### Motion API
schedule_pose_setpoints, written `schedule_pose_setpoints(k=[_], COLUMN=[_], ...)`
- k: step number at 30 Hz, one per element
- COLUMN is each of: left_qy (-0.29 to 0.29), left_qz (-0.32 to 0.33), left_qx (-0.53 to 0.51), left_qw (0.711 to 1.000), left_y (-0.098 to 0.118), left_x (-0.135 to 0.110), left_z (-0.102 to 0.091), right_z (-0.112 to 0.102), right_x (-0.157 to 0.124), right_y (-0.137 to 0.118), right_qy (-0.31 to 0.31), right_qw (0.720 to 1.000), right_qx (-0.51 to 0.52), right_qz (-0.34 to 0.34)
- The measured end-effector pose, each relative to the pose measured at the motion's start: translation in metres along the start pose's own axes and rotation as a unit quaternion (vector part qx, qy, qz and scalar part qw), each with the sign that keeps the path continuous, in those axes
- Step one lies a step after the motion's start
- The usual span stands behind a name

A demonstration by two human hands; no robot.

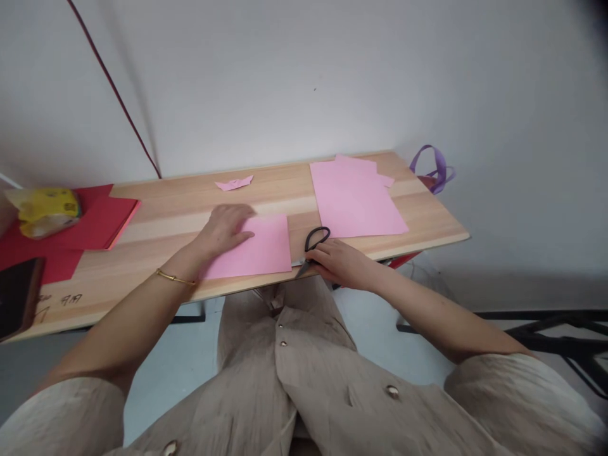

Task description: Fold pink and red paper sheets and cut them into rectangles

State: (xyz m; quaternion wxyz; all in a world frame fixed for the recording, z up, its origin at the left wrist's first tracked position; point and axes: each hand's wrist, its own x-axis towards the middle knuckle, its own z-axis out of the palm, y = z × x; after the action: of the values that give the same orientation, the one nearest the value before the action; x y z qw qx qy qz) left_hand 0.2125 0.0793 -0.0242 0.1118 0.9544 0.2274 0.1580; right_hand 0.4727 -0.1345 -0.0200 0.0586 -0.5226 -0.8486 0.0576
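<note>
A pink sheet of paper (pixel 261 247) lies at the table's front edge. My left hand (pixel 227 229) rests on its upper left part, thumb on the paper and apart from the fingers, whose tips are slightly blurred. Just right of the sheet, my right hand (pixel 339 261) is closed on black-handled scissors (pixel 323 233), with the blade tips pointing down and left near the table edge. Part of the scissors is hidden under my fingers. Behind my left hand lies a small folded pink paper piece (pixel 234 183).
More pink paper (pixel 358 199) lies at the right of the wooden table (pixel 432 218). Red paper (pixel 102 221), a yellow packet (pixel 50 212) and a dark object (pixel 19 297) occupy the left end. A purple strap (pixel 441 168) shows beyond the right edge. A wall stands behind.
</note>
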Motion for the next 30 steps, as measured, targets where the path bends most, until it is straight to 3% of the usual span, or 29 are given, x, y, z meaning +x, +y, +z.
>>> schedule_pose_setpoints(k=[2,6,9,14,20,30], left_qy=[-0.004,-0.103,-0.143,-0.141,-0.124,-0.128], left_qz=[0.072,0.174,0.15,0.096,0.092,0.084], left_qx=[0.021,0.017,0.037,0.048,0.05,0.053], left_qw=[0.997,0.979,0.978,0.984,0.987,0.987], left_y=[0.006,0.015,0.017,0.02,0.023,0.023], left_x=[0.002,0.003,-0.002,-0.011,-0.014,-0.014], left_z=[0.0,0.013,0.025,0.03,0.032,0.032], right_z=[0.006,0.013,0.015,0.017,0.023,0.035], right_x=[0.0,0.001,0.001,0.004,0.005,0.005], right_y=[-0.001,-0.005,-0.009,-0.013,-0.015,-0.033], right_qy=[0.022,0.057,0.074,0.087,0.107,0.141], right_qw=[1.0,0.998,0.997,0.996,0.994,0.99], right_qx=[-0.007,-0.01,-0.005,0.005,0.004,-0.015], right_qz=[-0.003,-0.007,-0.01,-0.008,-0.029,0.025])
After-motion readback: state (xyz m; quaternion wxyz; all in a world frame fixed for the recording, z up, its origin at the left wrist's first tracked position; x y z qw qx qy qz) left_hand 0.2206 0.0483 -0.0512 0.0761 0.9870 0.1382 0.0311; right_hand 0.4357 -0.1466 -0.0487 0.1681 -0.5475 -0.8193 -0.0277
